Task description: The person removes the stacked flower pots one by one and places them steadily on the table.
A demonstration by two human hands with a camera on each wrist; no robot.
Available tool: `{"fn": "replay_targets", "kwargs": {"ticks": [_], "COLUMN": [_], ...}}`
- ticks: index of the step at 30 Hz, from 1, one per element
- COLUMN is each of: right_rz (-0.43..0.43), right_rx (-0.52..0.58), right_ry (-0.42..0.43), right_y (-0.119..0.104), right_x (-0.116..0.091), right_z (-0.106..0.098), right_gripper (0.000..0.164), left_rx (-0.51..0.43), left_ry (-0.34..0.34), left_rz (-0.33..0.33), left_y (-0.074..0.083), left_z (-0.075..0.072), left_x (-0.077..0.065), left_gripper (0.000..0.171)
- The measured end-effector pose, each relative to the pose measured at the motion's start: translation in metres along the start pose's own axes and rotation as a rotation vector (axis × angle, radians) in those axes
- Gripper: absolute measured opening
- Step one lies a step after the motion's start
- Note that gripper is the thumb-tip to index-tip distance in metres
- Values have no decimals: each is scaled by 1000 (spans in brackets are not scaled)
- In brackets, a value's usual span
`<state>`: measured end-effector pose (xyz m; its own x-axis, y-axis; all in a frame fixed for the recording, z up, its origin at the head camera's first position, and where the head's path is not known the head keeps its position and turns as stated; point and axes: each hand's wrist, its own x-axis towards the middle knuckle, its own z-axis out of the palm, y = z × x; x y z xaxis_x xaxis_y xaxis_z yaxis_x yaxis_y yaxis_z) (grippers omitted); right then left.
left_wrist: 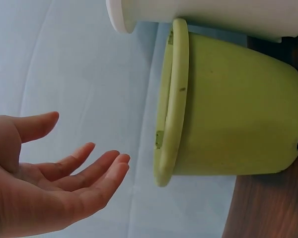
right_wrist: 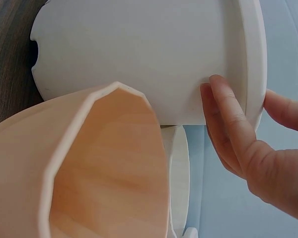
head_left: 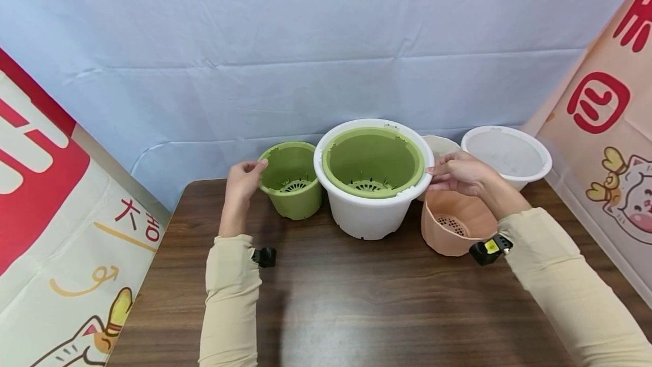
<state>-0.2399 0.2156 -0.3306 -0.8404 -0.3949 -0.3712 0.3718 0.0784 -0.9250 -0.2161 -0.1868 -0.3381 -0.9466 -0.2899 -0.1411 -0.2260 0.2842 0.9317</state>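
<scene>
A large white flower pot (head_left: 368, 217) stands at the middle of the table's back, with a green pot (head_left: 374, 157) nested inside it. My right hand (head_left: 460, 173) pinches the white pot's rim at its right side; the right wrist view shows the thumb at the rim and fingertips (right_wrist: 219, 82) against the wall beneath. To the left of the white pot stands a smaller green pot (head_left: 295, 204) with a slotted base. Beside its rim is my left hand (head_left: 241, 180); in the left wrist view the fingers are loosely bent, hold nothing and stay apart from the pot.
A peach faceted pot (head_left: 442, 235) stands right of the white one, with a cream pot (head_left: 439, 145) partly hidden behind it. Farther right is another white pot (head_left: 509, 152). A pale cloth (head_left: 305, 44) hangs behind the brown wooden table (head_left: 382, 304), and printed cloths flank both sides.
</scene>
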Motion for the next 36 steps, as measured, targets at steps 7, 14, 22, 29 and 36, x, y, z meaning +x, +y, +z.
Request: {"fn": "replay_targets", "kwargs": {"ticks": [7, 14, 22, 29, 36], "right_rz": [-2, 0, -2, 8, 1], "right_rx": [3, 16, 14, 10, 11], "right_ry": [3, 5, 5, 2, 4], "right_y": [0, 0, 0, 0, 0], "right_x": [-1, -1, 0, 1, 0], "right_z": [1, 1, 0, 0, 1], "right_gripper": [5, 4, 3, 4, 9], "left_rx": [-7, -43, -51, -34, 16], "left_ry": [-59, -144, -182, -209, -288], "left_rz": [-1, -1, 12, 22, 11], "left_y": [8, 15, 20, 26, 34], "left_z": [7, 15, 26, 34, 46], "left_x": [-3, -7, -9, -12, -13], "left_gripper": [41, 44, 44, 44, 45]}}
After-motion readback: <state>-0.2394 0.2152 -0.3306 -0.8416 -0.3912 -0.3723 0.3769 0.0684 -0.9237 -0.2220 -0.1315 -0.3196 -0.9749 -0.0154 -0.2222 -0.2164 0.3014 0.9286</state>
